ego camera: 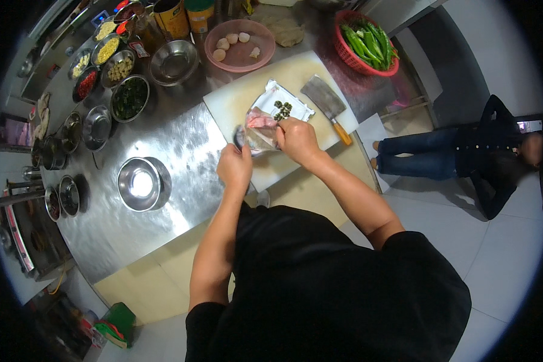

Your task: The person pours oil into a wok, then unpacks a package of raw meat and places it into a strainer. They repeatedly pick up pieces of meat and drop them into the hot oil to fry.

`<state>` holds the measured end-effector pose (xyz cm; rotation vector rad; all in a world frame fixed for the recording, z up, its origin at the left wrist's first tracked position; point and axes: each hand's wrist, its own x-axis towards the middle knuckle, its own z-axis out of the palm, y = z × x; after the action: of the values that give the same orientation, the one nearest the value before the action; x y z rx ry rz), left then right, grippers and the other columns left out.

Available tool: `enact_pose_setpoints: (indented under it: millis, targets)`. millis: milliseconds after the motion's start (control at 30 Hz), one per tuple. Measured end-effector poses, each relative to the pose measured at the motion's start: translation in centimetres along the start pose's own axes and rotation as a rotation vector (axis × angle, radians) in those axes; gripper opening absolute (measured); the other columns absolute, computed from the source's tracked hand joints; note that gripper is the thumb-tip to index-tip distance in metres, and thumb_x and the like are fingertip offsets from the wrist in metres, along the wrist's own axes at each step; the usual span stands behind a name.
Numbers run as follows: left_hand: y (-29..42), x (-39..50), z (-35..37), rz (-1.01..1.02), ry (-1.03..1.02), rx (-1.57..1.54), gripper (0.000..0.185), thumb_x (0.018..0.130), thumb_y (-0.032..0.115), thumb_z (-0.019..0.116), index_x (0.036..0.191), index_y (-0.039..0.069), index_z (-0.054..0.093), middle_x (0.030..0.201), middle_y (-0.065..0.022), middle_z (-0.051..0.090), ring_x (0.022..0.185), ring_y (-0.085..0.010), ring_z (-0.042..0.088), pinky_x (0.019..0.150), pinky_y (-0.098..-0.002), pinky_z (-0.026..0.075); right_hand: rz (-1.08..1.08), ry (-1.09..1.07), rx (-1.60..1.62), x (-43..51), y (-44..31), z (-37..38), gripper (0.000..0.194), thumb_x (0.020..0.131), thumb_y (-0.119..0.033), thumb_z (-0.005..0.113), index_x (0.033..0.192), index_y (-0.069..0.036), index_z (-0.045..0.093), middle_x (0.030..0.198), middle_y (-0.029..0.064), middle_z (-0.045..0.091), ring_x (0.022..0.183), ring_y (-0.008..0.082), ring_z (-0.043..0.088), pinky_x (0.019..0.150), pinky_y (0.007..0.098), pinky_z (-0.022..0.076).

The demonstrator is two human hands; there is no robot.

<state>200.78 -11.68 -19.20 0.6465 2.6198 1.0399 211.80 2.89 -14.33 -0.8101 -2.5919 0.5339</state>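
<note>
Both hands hold a clear plastic bag [263, 135] with pink, meat-like pieces inside, over a white cutting board [226, 97]. My left hand [234, 166] grips its lower left edge, and my right hand [298, 139] pinches its right side. Just behind the bag, small dark green pieces [282, 110] lie on a white, foil-like open packet [304, 112]. A cleaver [323, 97] with a wooden handle rests on the board to the right of my right hand. What the fingertips do against the bag is partly hidden.
A steel bowl [139, 184] stands on the metal counter at left, with several bowls of chopped ingredients [130, 98] beyond. Behind the board are a pink basin [240, 45] with pale round pieces and a red basket [366, 43] of green peppers. Another person [470, 149] stands at right.
</note>
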Motion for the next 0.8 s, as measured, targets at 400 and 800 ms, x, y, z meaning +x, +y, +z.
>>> enact_pose_setpoints:
  millis: [400, 800]
  targets:
    - [-0.2, 0.2, 4.5, -0.391, -0.325, -0.675, 0.017, 0.081, 0.011, 0.069, 0.079, -0.006, 0.071, 0.075, -0.0061, 0.068, 0.066, -0.0128, 0.059, 0.060, -0.0282, 0.047, 0.061, -0.085, -0.009, -0.8, -2.0, 1.0, 0.017, 0.081, -0.017, 0.063, 0.073, -0.003, 0.067, 0.074, 0.0185, 0.066, 0.068, 0.0372, 0.066, 0.064, 0.0468, 0.0532]
    - [0.5, 0.1, 3.7, -0.370, -0.161, -0.667, 0.010, 0.080, -0.001, 0.056, 0.078, -0.005, 0.065, 0.073, -0.0069, 0.064, 0.063, -0.0120, 0.055, 0.056, -0.0286, 0.044, 0.440, -0.345, -0.130, 5.5, 9.5, -0.2, 0.027, 0.088, -0.029, 0.059, 0.087, -0.008, 0.076, 0.086, 0.0161, 0.072, 0.079, 0.0342, 0.070, 0.072, 0.0444, 0.0543]
